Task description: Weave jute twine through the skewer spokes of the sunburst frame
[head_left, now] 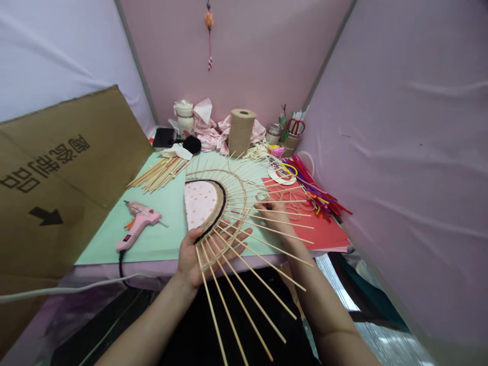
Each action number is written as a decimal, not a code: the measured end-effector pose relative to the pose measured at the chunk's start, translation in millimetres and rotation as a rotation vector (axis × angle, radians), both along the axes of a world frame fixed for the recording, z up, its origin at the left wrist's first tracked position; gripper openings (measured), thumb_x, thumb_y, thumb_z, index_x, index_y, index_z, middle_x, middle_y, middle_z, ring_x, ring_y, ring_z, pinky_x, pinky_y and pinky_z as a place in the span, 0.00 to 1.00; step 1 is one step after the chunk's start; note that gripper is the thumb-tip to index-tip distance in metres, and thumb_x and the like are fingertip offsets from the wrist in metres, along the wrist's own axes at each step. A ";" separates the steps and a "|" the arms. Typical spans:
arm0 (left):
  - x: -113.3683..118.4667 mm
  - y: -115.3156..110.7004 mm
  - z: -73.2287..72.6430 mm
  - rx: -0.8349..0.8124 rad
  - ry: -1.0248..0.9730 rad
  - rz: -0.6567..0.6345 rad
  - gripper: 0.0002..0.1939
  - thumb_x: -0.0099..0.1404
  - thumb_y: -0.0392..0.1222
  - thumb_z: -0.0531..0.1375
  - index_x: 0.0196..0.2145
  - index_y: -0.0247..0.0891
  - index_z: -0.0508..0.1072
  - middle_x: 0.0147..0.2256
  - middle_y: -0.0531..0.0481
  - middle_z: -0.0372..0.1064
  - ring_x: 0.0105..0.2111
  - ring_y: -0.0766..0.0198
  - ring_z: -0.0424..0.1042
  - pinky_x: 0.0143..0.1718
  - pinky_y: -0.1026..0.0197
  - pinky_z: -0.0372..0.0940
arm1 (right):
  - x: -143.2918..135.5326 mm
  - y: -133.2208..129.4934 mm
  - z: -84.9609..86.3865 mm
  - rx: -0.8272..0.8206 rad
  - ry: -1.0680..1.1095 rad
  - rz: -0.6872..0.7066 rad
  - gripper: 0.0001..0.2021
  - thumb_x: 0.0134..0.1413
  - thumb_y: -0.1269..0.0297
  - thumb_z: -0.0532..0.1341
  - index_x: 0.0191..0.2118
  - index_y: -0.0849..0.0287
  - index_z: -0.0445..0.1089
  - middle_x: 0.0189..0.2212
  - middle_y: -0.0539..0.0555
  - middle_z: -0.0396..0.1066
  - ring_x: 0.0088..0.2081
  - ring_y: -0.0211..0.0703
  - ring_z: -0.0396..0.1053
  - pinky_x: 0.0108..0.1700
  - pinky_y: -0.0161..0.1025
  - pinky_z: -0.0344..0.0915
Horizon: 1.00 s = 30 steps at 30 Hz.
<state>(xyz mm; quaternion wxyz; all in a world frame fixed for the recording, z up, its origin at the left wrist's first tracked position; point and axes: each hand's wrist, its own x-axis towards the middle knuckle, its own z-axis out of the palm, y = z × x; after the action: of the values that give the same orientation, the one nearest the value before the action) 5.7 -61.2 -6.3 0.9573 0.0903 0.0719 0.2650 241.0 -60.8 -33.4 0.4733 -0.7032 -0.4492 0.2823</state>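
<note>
A half-round woven piece (201, 199) has a pink dotted cloth centre, a black and tan border, and thin wooden sticks (263, 279) fanning out from it. Twine (244, 185) runs in an arc across the sticks. My left hand (204, 251) grips the piece at its lower edge, thumb on top and fingers spread beneath the sticks. On the right, my right hand (271, 207) is closed beside the sticks, fingertips pinched together. Loose twine (295, 203) lies near it; what the pinch holds is too small to make out.
A pink glue gun (139, 221) with a cord lies left. Behind it is a pile of sticks (160, 173). A twine spool (242, 132) stands at the back. Pipe cleaners (320, 193) and red paper (324, 231) are right. A cardboard sheet (76, 178) borders the left.
</note>
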 end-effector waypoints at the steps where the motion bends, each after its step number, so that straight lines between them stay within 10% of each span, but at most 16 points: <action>1: 0.8 -0.4 -1.6 0.008 -0.013 0.002 0.20 0.56 0.45 0.55 0.40 0.30 0.76 0.58 0.35 0.62 0.62 0.40 0.51 0.59 0.41 0.51 | 1.3 -0.8 0.2 0.001 0.004 0.002 0.13 0.46 0.53 0.62 0.29 0.60 0.70 0.24 0.52 0.67 0.27 0.39 0.62 0.31 0.37 0.57; 19: -0.7 -4.1 -14.2 0.010 -0.076 0.092 0.21 0.58 0.45 0.53 0.42 0.29 0.75 0.54 0.35 0.67 0.61 0.48 0.56 0.62 0.49 0.49 | 34.7 -47.3 4.7 0.061 0.042 0.103 0.14 0.46 0.52 0.64 0.28 0.59 0.69 0.24 0.50 0.64 0.28 0.38 0.61 0.32 0.36 0.57; 30: -2.1 -2.8 -20.0 0.058 -0.285 0.046 0.24 0.61 0.42 0.47 0.47 0.25 0.74 0.55 0.37 0.66 0.62 0.51 0.54 0.64 0.51 0.47 | 49.8 -99.0 61.4 0.323 -0.055 0.049 0.05 0.50 0.62 0.65 0.31 0.56 0.70 0.29 0.50 0.67 0.32 0.39 0.64 0.36 0.35 0.62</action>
<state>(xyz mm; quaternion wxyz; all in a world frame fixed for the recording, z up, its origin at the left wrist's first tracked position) 3.6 -63.9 -26.4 0.9486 0.0776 -0.0703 0.2987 290.8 -159.8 28.0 0.5606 -0.6142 -0.5188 0.1985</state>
